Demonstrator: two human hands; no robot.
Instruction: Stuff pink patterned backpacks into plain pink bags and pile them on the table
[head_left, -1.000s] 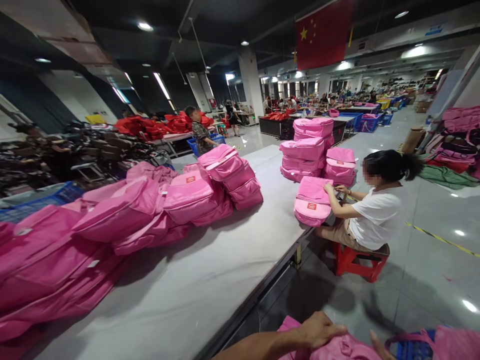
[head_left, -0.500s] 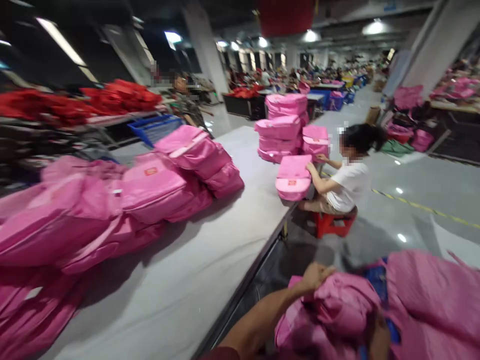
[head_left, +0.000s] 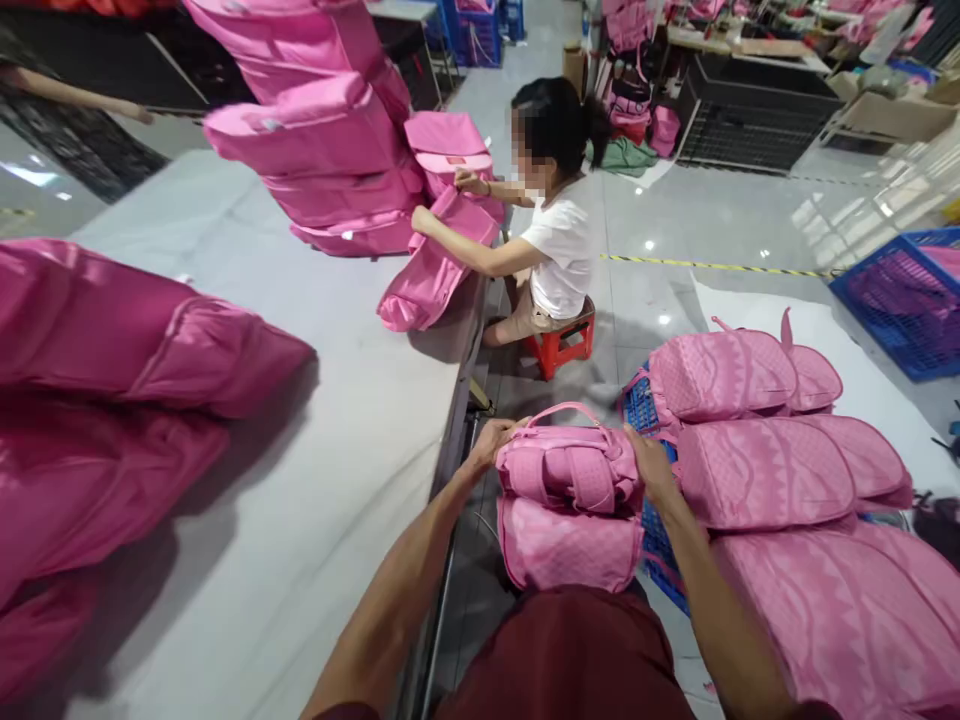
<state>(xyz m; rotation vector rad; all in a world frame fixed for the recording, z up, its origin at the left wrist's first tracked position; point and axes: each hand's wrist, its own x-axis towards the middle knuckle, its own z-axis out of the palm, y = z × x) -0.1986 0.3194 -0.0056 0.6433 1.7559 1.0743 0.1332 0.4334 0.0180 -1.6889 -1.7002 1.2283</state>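
Observation:
A pink backpack (head_left: 570, 540) is held upright in front of my body, its padded straps and a top carry loop facing up. My left hand (head_left: 495, 442) grips its upper left corner. On the opposite side my right hand (head_left: 649, 462) clasps the upper right edge, its fingers partly hidden behind the bag. Close by on the right, several pink backpacks (head_left: 765, 472) with a patterned front lie over a blue crate (head_left: 658, 530).
On my left runs a white table (head_left: 352, 440) bearing pink bags (head_left: 135, 330) and a tall stack of backpacks (head_left: 330, 140). A co-worker (head_left: 559, 250) on a red stool (head_left: 561, 345) handles a pink bag (head_left: 442, 265) at its edge. Another blue crate (head_left: 900, 300) stands far right.
My view has swung right and down. The pink backpack, bunched and partly out of frame before, is now upright between both my hands. The co-worker's bag now lies tilted at the table edge.

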